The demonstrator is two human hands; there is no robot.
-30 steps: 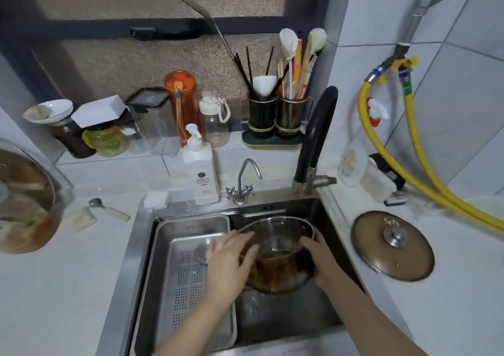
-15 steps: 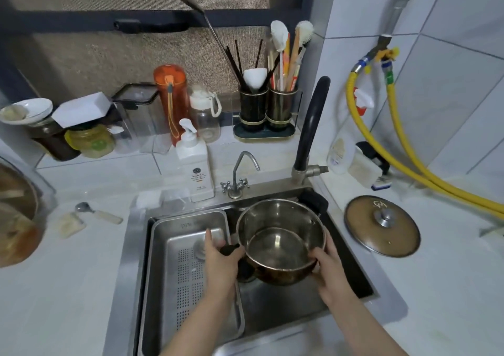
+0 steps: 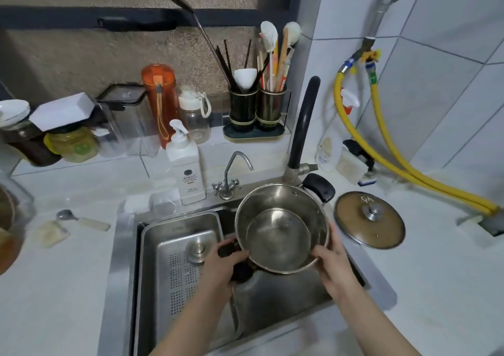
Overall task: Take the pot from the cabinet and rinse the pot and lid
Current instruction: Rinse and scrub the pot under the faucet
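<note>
A pale grey tiled kitchen corner fills the frame, with a white stone worktop [image 3: 441, 295] running across the lower half and a dark-framed mesh window screen [image 3: 114, 52] along the top. Set into the worktop at lower centre is a stainless steel sink [image 3: 275, 298], and in its left part sits a perforated steel draining tray [image 3: 177, 268]. Held above the sink's right part, right of centre, is the round stainless steel pot [image 3: 282, 228], tipped so that its shiny inside faces the camera, with one black side handle [image 3: 319, 187] pointing to the upper right. The left hand [image 3: 222, 267] is at the pot's lower left, its fingers curled around the other black handle; the right hand [image 3: 334, 264] grips the pot's lower right rim, thumb on the rim and fingers behind. Two yellow ribbed hoses [image 3: 395, 156] curve down the right wall. A tall black curved tap [image 3: 302, 126] rises just behind the pot, with a small chrome tap [image 3: 230, 175] to its left. The brownish glass lid with a steel knob [image 3: 369, 219] lies flat on the worktop just right of the pot, apart from it. Left of the small tap stands a white pump soap bottle [image 3: 186, 164], behind it an orange bottle [image 3: 159, 101], and at upper centre two dark utensil holders [image 3: 256, 107].
</note>
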